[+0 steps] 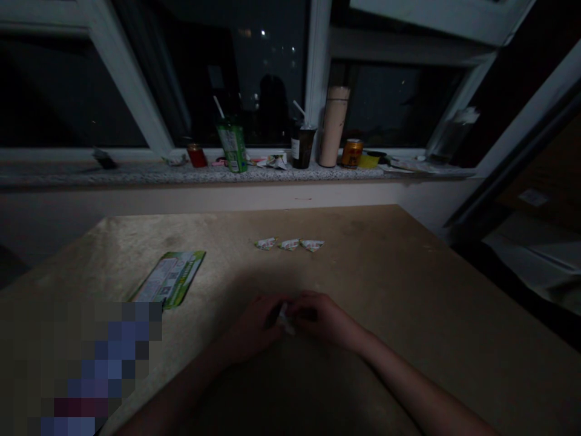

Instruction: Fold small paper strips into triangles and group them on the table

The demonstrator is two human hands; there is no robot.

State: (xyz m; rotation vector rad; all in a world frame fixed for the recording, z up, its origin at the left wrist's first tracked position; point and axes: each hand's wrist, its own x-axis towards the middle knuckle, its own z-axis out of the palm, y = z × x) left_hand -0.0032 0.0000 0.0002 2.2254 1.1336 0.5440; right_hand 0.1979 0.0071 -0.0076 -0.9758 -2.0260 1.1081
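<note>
My left hand (pixel 259 326) and my right hand (pixel 327 316) meet low over the middle of the table. Between their closed fingers is a small whitish piece (pixel 285 320), perhaps paper or wrapper; dim light and the fingers hide its exact shape. Beyond the hands, three small printed triangular pieces lie in a row: a left one (pixel 266 243), a middle one (pixel 289 244) and a right one (pixel 313 244). To the left, a flat green-and-white printed sheet or packet (pixel 175 278) rests on the tabletop, apart from both hands.
The brown table (pixel 372 260) reaches to the wall. On the granite sill (pixel 267 174) stand a green cup with a straw (pixel 233 145), a dark cup (pixel 302 146), a tall pinkish flask (pixel 334 127), an orange can (pixel 351 154) and a red jar (pixel 196 155). A pixelated patch covers the lower left.
</note>
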